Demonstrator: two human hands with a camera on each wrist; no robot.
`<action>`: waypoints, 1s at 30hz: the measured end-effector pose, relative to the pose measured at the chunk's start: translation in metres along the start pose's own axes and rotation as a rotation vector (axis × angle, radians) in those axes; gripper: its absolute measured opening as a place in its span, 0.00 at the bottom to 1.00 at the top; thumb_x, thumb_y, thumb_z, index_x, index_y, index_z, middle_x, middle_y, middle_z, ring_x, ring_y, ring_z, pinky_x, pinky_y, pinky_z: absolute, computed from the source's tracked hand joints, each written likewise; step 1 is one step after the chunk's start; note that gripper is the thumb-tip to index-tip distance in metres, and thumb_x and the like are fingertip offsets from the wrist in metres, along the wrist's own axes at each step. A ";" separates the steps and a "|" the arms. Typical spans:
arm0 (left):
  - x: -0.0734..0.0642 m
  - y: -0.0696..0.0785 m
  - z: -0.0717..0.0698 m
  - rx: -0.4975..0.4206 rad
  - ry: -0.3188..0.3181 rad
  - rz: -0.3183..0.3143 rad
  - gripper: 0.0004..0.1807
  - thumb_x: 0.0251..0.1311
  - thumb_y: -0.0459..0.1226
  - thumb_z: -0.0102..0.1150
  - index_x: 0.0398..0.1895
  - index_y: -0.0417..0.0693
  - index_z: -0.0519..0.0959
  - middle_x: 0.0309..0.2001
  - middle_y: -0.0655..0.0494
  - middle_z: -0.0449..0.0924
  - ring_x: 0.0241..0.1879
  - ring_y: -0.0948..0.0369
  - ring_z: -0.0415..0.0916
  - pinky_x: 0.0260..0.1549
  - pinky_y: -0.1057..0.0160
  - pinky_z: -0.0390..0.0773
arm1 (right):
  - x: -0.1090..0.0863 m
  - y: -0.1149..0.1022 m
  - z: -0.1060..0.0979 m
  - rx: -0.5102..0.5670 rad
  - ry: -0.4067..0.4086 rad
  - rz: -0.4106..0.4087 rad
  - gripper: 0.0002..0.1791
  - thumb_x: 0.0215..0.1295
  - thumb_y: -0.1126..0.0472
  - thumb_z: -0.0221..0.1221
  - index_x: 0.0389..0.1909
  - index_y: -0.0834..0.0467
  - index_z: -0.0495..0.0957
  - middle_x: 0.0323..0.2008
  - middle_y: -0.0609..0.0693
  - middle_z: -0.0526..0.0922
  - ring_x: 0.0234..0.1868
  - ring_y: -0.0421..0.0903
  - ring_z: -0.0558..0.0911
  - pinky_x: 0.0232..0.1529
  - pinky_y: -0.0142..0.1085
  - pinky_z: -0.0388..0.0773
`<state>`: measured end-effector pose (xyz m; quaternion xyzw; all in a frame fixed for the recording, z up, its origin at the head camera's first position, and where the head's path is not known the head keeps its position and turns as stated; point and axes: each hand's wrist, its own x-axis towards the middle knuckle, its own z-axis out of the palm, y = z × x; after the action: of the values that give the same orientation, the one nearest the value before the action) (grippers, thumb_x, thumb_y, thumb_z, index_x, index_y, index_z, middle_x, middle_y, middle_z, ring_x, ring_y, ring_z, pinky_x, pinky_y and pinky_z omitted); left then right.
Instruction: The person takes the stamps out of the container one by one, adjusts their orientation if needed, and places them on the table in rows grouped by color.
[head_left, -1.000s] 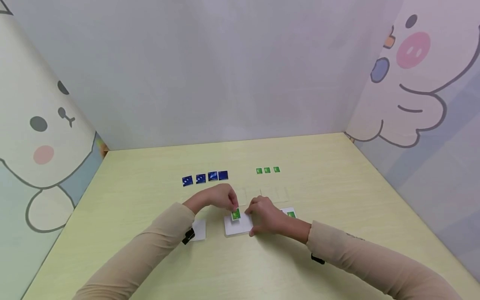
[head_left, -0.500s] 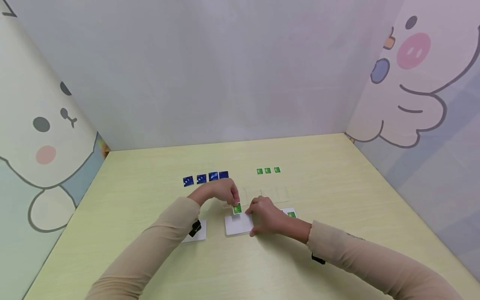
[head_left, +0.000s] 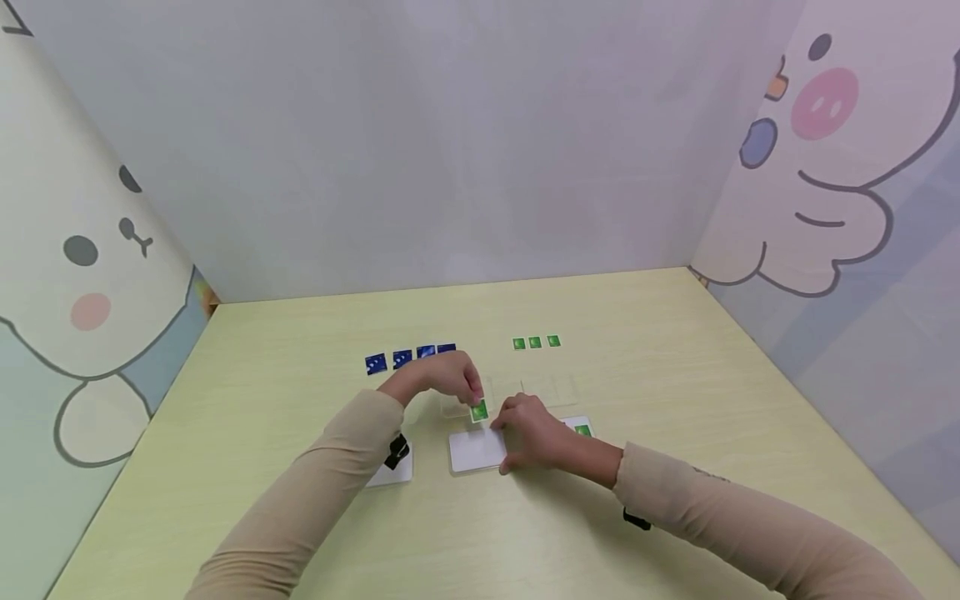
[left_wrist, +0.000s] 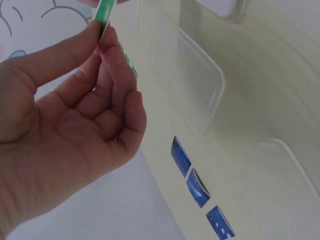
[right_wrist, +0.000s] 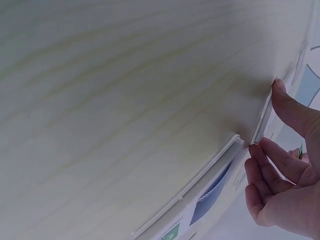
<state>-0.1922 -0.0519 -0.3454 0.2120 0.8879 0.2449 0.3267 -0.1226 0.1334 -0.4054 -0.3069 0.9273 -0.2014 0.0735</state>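
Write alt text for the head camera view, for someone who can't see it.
A person's left hand pinches a small green card above a pale table, while the right hand holds the side of a flat white rectangular piece. Farther back lie four blue cards and, to their right, three green cards.

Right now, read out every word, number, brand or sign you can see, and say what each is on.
No text can be read in any view.
Right sleeve: small dark marks, too small to read.
Blue cards: tiny pale marks, too small and blurred to read.
Green card in the left hand: too small to make out any print.
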 end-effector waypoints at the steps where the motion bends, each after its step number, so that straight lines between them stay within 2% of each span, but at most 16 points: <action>1: 0.000 0.000 -0.001 0.000 0.000 0.004 0.03 0.58 0.35 0.63 0.31 0.45 0.84 0.33 0.56 0.82 0.35 0.62 0.74 0.40 0.66 0.73 | 0.000 0.000 0.000 0.000 0.000 0.000 0.29 0.36 0.50 0.78 0.41 0.59 0.85 0.42 0.51 0.84 0.44 0.44 0.75 0.48 0.41 0.71; 12: 0.010 0.000 -0.007 -0.012 -0.002 0.019 0.04 0.58 0.36 0.63 0.32 0.45 0.84 0.33 0.57 0.83 0.35 0.63 0.75 0.39 0.67 0.73 | 0.001 0.001 0.002 0.003 0.002 -0.002 0.29 0.36 0.51 0.79 0.42 0.59 0.85 0.42 0.51 0.83 0.44 0.44 0.74 0.48 0.41 0.70; 16: 0.013 0.001 -0.011 -0.024 -0.008 0.046 0.06 0.59 0.36 0.62 0.34 0.44 0.85 0.34 0.55 0.84 0.35 0.63 0.75 0.39 0.67 0.73 | 0.000 0.001 0.002 0.005 0.004 -0.001 0.29 0.36 0.51 0.79 0.42 0.59 0.85 0.42 0.51 0.84 0.44 0.44 0.74 0.49 0.41 0.70; 30: 0.024 -0.001 -0.020 -0.015 -0.024 0.056 0.08 0.61 0.38 0.61 0.39 0.45 0.84 0.40 0.54 0.84 0.39 0.62 0.75 0.45 0.65 0.75 | 0.000 0.001 0.001 0.001 -0.011 -0.002 0.29 0.37 0.51 0.78 0.43 0.60 0.85 0.42 0.51 0.84 0.45 0.45 0.74 0.50 0.42 0.69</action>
<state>-0.2232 -0.0459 -0.3444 0.2370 0.8759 0.2578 0.3318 -0.1232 0.1338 -0.4067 -0.3089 0.9265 -0.1999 0.0787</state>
